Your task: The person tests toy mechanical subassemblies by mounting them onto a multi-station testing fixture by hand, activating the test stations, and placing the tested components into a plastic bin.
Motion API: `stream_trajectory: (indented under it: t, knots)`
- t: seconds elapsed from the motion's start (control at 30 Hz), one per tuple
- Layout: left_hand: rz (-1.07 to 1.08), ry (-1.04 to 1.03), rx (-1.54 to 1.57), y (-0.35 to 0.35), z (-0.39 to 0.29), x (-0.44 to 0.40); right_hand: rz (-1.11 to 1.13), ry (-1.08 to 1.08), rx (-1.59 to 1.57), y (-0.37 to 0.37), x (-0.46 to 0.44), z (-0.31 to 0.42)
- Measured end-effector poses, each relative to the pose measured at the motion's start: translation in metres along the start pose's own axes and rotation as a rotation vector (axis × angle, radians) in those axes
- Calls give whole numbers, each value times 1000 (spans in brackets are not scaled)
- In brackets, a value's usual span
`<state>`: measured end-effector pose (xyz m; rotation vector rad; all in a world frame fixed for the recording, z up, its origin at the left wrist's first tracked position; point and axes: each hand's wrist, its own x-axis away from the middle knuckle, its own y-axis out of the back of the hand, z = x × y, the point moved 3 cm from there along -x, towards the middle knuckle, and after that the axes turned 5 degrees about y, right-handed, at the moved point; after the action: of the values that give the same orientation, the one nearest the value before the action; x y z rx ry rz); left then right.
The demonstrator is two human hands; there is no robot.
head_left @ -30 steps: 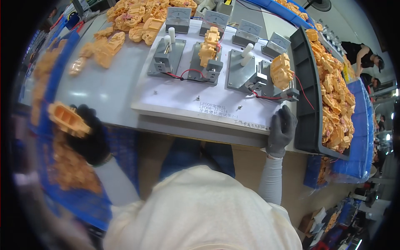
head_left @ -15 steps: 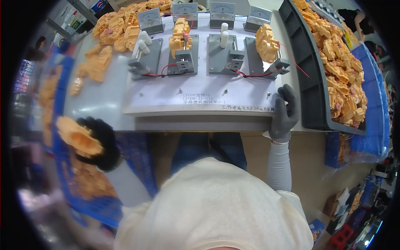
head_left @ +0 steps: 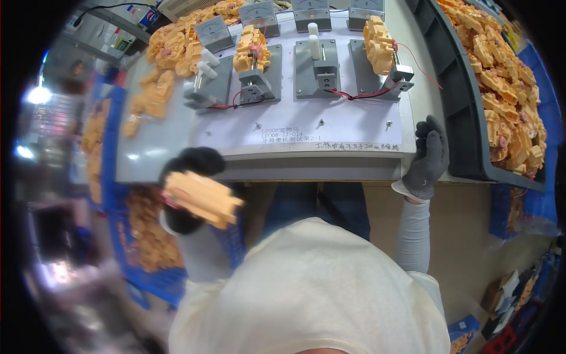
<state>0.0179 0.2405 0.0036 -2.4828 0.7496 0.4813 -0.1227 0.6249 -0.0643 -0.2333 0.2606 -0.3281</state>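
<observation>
In the head view, the person's left hand (head_left: 190,164), in a black glove, is at nine o'clock, its grip closed around an orange plastic housing (head_left: 203,197) that is blurred and lies tilted, its far end pointing toward four o'clock. Hand and housing are just off the front edge of the worktop (head_left: 141,156), with a blue crate (head_left: 156,282) of similar housings below them at eight o'clock. The right hand (head_left: 429,156), in a grey glove, is at three o'clock, its grip released and the fingers loosely curled beside the corner of a white test board (head_left: 227,134). At twelve o'clock that board carries four grey fixtures in a row; counting from the left, the second bears a mounted housing (head_left: 252,52) and the fourth another housing (head_left: 379,44), while white posts (head_left: 313,41) stand on the first and third. Four analogue meters (head_left: 311,13) line up behind them. A heap of orange housings (head_left: 171,46) lies at eleven o'clock, and a dark grey tray (head_left: 454,88) stands at two o'clock, beside more piled housings (head_left: 501,88).
</observation>
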Motion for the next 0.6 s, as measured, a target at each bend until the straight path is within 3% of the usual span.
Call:
stream_trajectory:
  t: [0.1,0.3,0.4,0.6]
  knots:
    - [-295,-16,-545,-14,1,-6,7,-5,-11,0,2,1]
    - [-281,218,-605,-49,-9,-58,-23,5,-54,0,2,2]
    - [-135,81,-555,-50,-9,-68,-12,21,-47,-1,2,2]
    - [-174,114,-420,-37,-8,-60,29,3,-34,3,4,1]
